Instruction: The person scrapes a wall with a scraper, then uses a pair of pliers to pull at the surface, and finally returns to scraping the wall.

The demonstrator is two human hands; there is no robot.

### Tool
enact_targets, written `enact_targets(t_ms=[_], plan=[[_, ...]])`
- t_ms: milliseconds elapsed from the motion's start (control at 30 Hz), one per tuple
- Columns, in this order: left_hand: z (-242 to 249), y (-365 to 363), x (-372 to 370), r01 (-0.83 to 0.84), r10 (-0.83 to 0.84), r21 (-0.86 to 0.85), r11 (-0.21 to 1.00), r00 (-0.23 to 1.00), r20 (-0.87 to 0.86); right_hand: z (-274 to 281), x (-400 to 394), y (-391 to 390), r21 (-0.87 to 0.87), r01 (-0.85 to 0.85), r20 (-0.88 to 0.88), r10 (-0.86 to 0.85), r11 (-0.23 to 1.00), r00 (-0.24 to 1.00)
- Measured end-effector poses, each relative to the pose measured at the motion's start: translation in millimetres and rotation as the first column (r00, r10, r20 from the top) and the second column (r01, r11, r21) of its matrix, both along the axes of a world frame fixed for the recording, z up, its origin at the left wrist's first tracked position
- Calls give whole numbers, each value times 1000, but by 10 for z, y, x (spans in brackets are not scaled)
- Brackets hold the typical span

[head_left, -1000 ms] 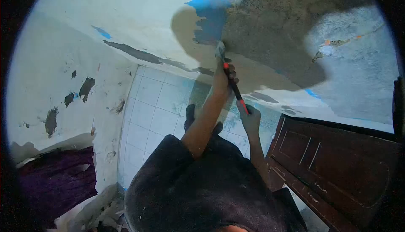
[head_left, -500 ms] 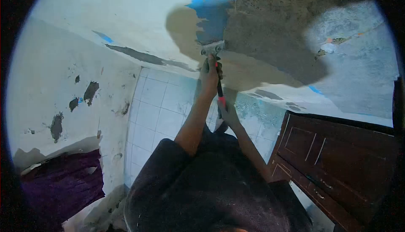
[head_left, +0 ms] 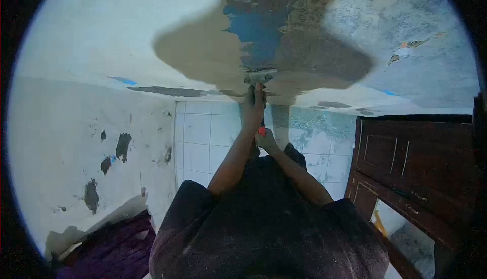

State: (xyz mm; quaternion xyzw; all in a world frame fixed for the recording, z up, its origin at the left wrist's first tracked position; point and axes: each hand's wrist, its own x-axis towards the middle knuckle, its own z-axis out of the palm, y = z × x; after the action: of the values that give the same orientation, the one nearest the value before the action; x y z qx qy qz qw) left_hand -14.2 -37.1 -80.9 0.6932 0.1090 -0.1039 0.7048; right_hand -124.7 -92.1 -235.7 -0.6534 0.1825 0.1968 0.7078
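Observation:
A scraper (head_left: 259,77) with a wide metal head and a black and red handle is pressed to the wall (head_left: 193,40), just below a strip of exposed blue paint (head_left: 261,35). My left hand (head_left: 253,104) is closed around the upper handle, close behind the head, with a finger stretched toward it. Lower down, my right hand (head_left: 266,139) grips the handle beside its red part. Both arms reach forward, and the blade edge is partly in shadow.
White floor tiles (head_left: 197,129) lie below the wall. To the right stands a dark brown wooden cabinet (head_left: 421,162). A side wall (head_left: 66,137) with grey peeled patches is at left, above a dark purple cloth (head_left: 111,248).
My view has turned and shifted, so the wall and cabinet sit differently. The scraper appears lower in view, and my right hand shows nearer to my left. Both hands keep their hold.

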Motion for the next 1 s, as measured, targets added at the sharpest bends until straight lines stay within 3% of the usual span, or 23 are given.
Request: enact_targets(t_ms=[33,67,100,200,267,300,367,433,500,533,633,767,833,867,967,1000], plan=[[5,24,21,24,-25,50,998,1000,15,-49,26,26,4,8,-20,-8,1000,1000],[-15,29,52,39,-40,54,998,999,15,19,36,9,217,63,31,-72,974,997],[-37,22,75,35,-35,10,999,997,64,8,73,23,122,27,49,-33,992,998],[27,-14,140,67,-61,-32,997,984,167,24,138,126,211,149,83,-169,966,982],[166,-52,148,73,-74,12,997,970,230,-65,207,177,-77,194,360,-154,978,920],[186,-53,132,84,-84,9,996,969,231,-155,206,170,-79,204,361,-163,976,918],[227,-61,96,67,-63,-17,998,981,183,-304,180,107,-7,103,286,-97,995,953],[-69,-46,123,71,-80,42,997,959,271,-354,172,83,95,119,308,-143,988,940],[-101,-36,101,66,-64,-5,998,981,181,-400,186,-10,-223,27,321,47,974,946],[123,-57,94,64,-55,-68,996,990,132,71,216,-20,-87,54,175,-38,995,984],[398,-52,105,82,-70,-62,995,982,173,43,221,-28,-103,73,229,-48,992,972],[138,-22,60,32,-27,-36,999,989,146,182,218,-65,-89,31,76,-24,996,997],[5,-14,46,-10,15,-42,999,992,123,131,168,-101,96,43,-96,-34,994,995],[-3,8,37,9,-3,-54,998,993,117,156,120,-95,-110,-48,103,59,993,993],[-38,23,31,-5,7,-19,1000,992,126,184,128,-100,-123,-83,0,83,989,997],[-59,56,-35,-4,6,-12,1000,993,120,-25,62,30,-215,163,14,-164,963,986]])
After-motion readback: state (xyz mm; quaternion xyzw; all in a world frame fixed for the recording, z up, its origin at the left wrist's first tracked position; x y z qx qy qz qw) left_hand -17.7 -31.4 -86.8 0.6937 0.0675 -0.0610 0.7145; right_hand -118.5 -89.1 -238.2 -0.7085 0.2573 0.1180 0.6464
